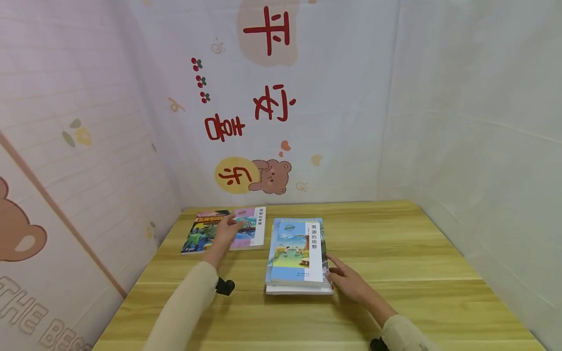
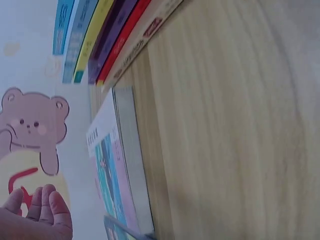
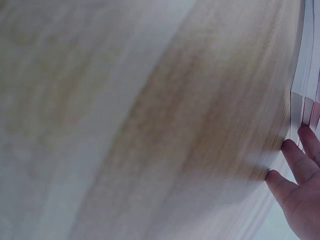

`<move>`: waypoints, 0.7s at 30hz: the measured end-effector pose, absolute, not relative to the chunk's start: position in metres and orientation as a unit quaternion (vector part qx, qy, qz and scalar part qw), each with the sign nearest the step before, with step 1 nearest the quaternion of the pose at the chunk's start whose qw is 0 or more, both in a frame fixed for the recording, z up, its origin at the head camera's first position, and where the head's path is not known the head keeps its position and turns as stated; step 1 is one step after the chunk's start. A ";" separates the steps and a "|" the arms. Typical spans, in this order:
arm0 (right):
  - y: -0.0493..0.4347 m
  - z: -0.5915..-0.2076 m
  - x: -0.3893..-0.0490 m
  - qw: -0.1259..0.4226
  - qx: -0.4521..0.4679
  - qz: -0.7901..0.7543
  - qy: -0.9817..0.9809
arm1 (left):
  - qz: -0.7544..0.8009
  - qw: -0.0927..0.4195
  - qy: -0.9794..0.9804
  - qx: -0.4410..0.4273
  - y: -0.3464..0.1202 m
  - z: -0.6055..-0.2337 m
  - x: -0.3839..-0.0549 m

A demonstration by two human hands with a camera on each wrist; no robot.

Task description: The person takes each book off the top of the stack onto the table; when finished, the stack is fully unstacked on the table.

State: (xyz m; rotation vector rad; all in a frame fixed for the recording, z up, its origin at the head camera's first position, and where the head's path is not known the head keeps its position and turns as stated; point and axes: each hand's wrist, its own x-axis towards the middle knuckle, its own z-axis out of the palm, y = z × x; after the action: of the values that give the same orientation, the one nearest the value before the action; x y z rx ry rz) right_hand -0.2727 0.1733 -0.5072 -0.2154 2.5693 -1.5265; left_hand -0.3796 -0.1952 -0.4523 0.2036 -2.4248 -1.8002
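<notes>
A stack of books (image 1: 290, 253) lies mid-table, topped by a blue-and-white book with a picture of children by water. Its coloured spines (image 2: 117, 42) show in the left wrist view. My right hand (image 1: 347, 280) rests its fingertips against the stack's right side; the right wrist view shows the fingers (image 3: 300, 162) spread along the page edges (image 3: 298, 107). To the left lie a pink-and-white book (image 1: 256, 239) and a dark, colourful book (image 1: 195, 239), side by side. Over them hovers my left hand (image 1: 226, 233), fingers loosely bent and holding nothing.
The wooden table (image 1: 386, 253) meets a white printed cloth (image 1: 342, 146) at the back, with more cloth on both sides. A bear figure (image 1: 272, 176) is printed behind the books. Both wrists carry small black devices (image 1: 225, 286).
</notes>
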 end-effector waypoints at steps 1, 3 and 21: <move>0.174 -0.507 -0.273 0.072 -0.073 -0.508 0.855 | -0.592 0.058 -0.801 0.067 -0.192 -0.453 -0.378; 0.174 -0.506 -0.272 0.072 -0.076 -0.509 0.855 | -0.605 0.051 -0.792 0.065 -0.187 -0.455 -0.374; 0.175 -0.507 -0.273 0.080 -0.074 -0.503 0.857 | -0.654 -0.037 -0.755 0.028 -0.135 -0.484 -0.299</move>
State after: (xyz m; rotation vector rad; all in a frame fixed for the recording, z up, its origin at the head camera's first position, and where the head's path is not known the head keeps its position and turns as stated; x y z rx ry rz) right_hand -0.2734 0.1749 -0.5065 -0.2226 2.5648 -1.5047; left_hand -0.2993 -0.1353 -0.4844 0.0899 -2.4301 -2.1037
